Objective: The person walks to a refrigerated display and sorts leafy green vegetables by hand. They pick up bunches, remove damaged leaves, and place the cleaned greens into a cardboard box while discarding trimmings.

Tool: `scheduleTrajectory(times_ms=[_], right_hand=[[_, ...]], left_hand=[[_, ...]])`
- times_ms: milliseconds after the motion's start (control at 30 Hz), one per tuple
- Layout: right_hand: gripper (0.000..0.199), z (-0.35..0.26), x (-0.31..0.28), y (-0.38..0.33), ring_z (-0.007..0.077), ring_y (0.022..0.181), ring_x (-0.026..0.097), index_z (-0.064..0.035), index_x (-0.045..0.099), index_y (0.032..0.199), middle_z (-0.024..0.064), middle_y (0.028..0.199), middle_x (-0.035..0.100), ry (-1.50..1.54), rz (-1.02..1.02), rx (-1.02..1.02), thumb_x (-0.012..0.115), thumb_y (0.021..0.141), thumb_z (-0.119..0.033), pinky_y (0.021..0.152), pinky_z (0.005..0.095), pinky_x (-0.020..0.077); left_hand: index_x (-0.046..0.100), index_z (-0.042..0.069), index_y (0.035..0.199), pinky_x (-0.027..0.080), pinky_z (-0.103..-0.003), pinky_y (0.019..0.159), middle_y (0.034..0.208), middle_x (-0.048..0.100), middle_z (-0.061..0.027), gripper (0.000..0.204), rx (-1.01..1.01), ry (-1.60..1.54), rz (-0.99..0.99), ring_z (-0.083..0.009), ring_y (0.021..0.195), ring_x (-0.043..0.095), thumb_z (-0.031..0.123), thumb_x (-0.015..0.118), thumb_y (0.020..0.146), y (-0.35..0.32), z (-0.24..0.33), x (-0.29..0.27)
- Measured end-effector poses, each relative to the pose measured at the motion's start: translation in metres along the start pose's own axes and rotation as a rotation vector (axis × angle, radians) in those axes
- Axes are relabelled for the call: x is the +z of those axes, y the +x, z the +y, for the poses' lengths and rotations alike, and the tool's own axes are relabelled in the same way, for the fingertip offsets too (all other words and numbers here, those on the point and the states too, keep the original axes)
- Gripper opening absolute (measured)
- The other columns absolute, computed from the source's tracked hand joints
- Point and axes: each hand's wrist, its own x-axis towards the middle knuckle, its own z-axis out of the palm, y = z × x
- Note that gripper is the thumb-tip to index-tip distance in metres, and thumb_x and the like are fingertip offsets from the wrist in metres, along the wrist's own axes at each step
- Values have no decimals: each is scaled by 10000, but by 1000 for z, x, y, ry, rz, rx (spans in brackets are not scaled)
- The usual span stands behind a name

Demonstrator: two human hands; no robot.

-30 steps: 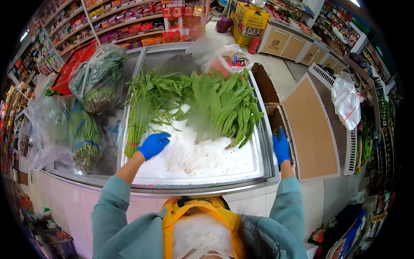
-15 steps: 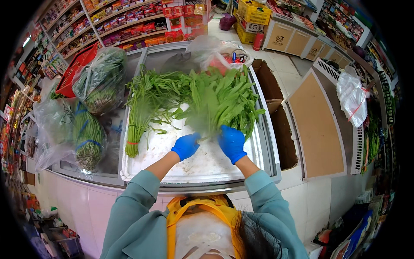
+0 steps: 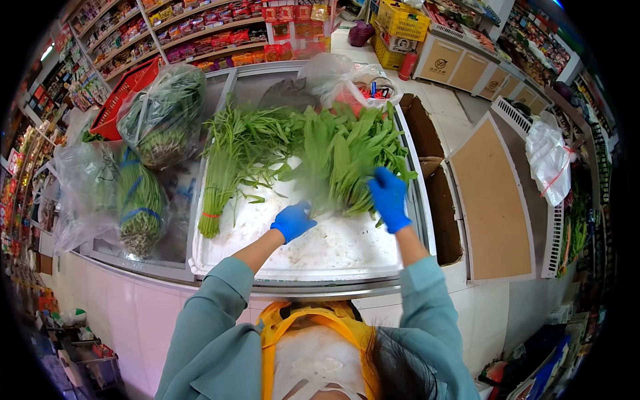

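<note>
Loose broad-leaved greens [image 3: 353, 147] lie heaped on the right of a white foam tray [image 3: 293, 263], their stem ends toward me. My right hand [image 3: 389, 199], in a blue glove, is at the pile's right edge with fingers curled in on the greens. Below the stem ends is my left hand [image 3: 293, 222], also gloved in blue. Its fingers are bent together; a blur hides what they may hold. On the tray's left rests a bundle of thin-stemmed greens [image 3: 212, 207], tied with a red band, its leaves spreading toward the back. A few loose leaves lie between the piles.
Left of the tray are bagged greens [image 3: 163, 120], a blue-banded bundle [image 3: 140, 207] and a red basket [image 3: 127, 100]. A clear plastic bag [image 3: 333, 77] is behind the pile. Cardboard boxes [image 3: 441, 217] stand along the right side, with a brown panel [image 3: 493, 200] beyond.
My right hand has moved right and slightly up, from the stem ends to the pile's right edge. My left hand has stayed near the stem ends. The view has shifted slightly.
</note>
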Motion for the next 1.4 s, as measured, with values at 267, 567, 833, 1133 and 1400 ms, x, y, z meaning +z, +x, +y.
scheduleTrajectory(times_ms=[267, 567, 833, 1133, 1400], right_hand=[[306, 101, -153, -27, 373, 933, 556, -29, 542, 1094, 217, 1002, 583, -675, 130, 119, 492, 793, -44, 789, 385, 455], [279, 45, 39, -69, 155, 727, 580, -23, 564, 1044, 75, 898, 605, 339, -460, 471, 552, 833, -205, 620, 262, 465], [146, 42, 119, -50, 143, 480, 530, -27, 601, 676, 71, 606, 590, 641, -347, 700, 574, 776, -129, 424, 253, 413], [133, 47, 111, -77, 120, 546, 546, -29, 602, 816, 69, 667, 598, 327, -408, 538, 566, 808, -156, 489, 242, 436], [184, 8, 69, -86, 287, 690, 578, -64, 623, 891, 133, 789, 613, -51, -455, 121, 577, 751, -174, 636, 349, 458]], left_hand=[[598, 17, 839, 475, -277, 559, 790, 611, -76, 225, -172, -699, -197, -172, 656, 591, 196, 669, 724, 16, -22, 2], [598, 63, 834, 418, -203, 521, 739, 591, -31, 175, -228, -935, -120, -95, 572, 521, 156, 689, 716, 10, -1, 3], [597, 49, 871, 434, -213, 547, 772, 616, -53, 179, -278, -1067, -88, -116, 626, 567, 157, 666, 747, 0, -1, -6], [595, 81, 854, 466, -253, 524, 762, 619, -86, 81, -274, -1020, -206, -170, 656, 606, 102, 597, 776, 12, -38, 20], [579, 76, 894, 499, -325, 617, 848, 601, -95, 126, -248, -1187, -500, -212, 735, 606, 96, 589, 771, 53, -35, 28]])
